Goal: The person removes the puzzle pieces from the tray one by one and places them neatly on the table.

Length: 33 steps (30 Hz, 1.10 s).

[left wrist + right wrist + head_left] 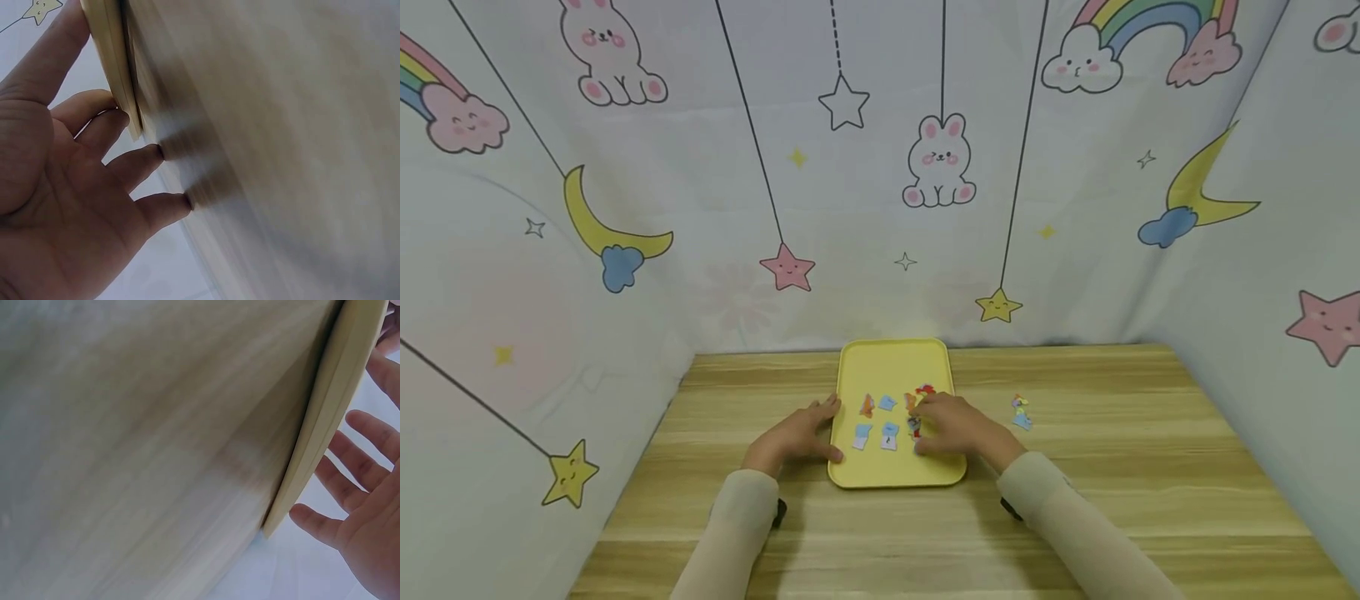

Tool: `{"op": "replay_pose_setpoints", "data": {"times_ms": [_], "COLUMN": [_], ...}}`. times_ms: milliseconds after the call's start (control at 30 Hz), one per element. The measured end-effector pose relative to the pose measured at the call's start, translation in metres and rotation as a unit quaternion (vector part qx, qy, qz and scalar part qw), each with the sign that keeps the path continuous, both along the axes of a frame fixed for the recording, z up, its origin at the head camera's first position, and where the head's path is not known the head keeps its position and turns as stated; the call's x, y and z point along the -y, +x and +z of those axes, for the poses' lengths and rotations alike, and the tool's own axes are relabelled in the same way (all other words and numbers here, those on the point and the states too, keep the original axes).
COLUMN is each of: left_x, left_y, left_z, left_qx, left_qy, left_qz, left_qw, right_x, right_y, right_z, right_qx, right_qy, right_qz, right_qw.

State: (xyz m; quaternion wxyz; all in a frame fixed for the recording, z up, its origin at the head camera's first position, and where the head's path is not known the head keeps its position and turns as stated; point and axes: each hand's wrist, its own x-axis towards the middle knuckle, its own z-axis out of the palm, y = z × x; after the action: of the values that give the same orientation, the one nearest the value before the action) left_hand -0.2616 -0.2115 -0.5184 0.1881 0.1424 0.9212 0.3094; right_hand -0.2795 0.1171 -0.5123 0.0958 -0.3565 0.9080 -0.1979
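Observation:
A yellow tray (pixel 891 474) lies on the wooden table and carries several small, colourful cut-out pieces in two rows. At the tray's left rim is my left hand (pixel 797 433), thumb and fingers spread; in the left wrist view its thumb and two fingers meet the tray edge while two other fingertips rest on the table. My right hand (pixel 958 429) reaches over the tray's right side, fingers spread above pieces there. Close by its fingertips are a grey-and-red piece (pixel 914 426) and a red piece (pixel 926 389), partly covered. Blue-and-white pieces (pixel 889 435) lie left of it.
Beyond the tray's right side, a few loose pieces (pixel 1022 421) lie on the table (pixel 1120 467). A white curtain (pixel 880 217) printed with rabbits, stars and moons encloses the table at the back and both sides.

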Motion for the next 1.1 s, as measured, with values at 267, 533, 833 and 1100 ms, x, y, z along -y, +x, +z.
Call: {"op": "replay_pose_setpoints", "data": {"times_ms": [267,533,833,1100], "left_x": [-0.0005,0.0018,0.0015,0.0015], "left_y": [0.0,-0.0021,-0.001,0.0006], "left_z": [0.0031,0.0016,0.0015,0.003], "left_qx": [0.01,0.005,0.015,0.003], "left_qy": [-0.007,-0.007,0.004,0.003], "left_qz": [0.004,-0.004,-0.005,-0.008], "left_qw": [0.9999,1.0,0.9999,1.0], "right_x": [0.0034,0.0036,0.0038,0.0055], "right_y": [-0.0004,-0.0004,0.0007,-0.0002], "right_z": [-0.0026,-0.0026,-0.0049,-0.0057], "right_qx": [-0.019,-0.022,-0.021,-0.041], "right_qy": [0.024,0.016,0.026,0.043], "right_qz": [0.007,0.016,0.026,0.032], "right_qw": [0.9995,0.9995,0.9991,0.9977]}}
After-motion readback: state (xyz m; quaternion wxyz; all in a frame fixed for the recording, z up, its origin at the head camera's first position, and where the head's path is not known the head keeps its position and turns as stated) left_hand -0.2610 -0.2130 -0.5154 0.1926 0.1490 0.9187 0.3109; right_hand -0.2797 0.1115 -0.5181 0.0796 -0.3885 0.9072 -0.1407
